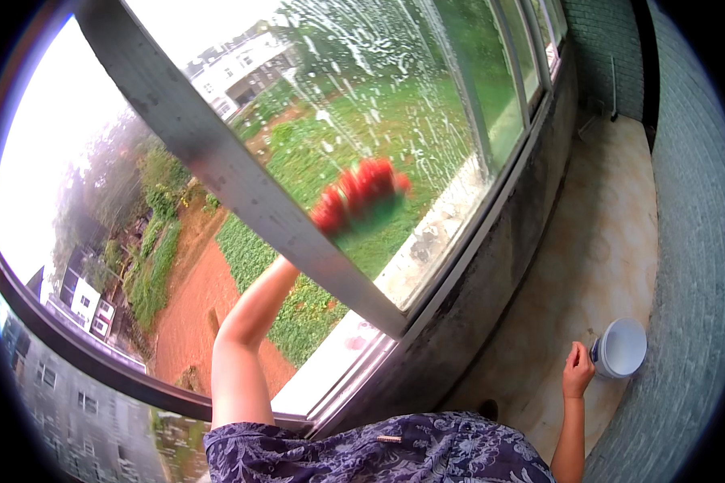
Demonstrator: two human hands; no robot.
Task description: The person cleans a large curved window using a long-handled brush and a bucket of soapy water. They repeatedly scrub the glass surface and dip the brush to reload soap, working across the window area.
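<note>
My left arm [241, 344] reaches out through the open window and bends behind the aluminium sash frame [241, 169]. At its end a red, shaggy cleaning mitt [362, 190], blurred and greenish underneath, is against the outer side of the window pane [393, 108]. The mitt and the frame hide my left hand, which seems to be inside or gripping the mitt. White suds and water streaks run down the glass above it. My right hand [577, 369] hangs low at my side, fingers curled together, with nothing visible in it. In the picture it overlaps the edge of a white plastic bucket [623, 347].
A window sill and track [350, 371] run above a dark, stained low wall [489, 259]. The narrow tiled floor [604, 229] lies between it and a green brick wall [689, 181]. At the far end a long-handled tool [614, 90] leans in the corner. Outside are crops and buildings.
</note>
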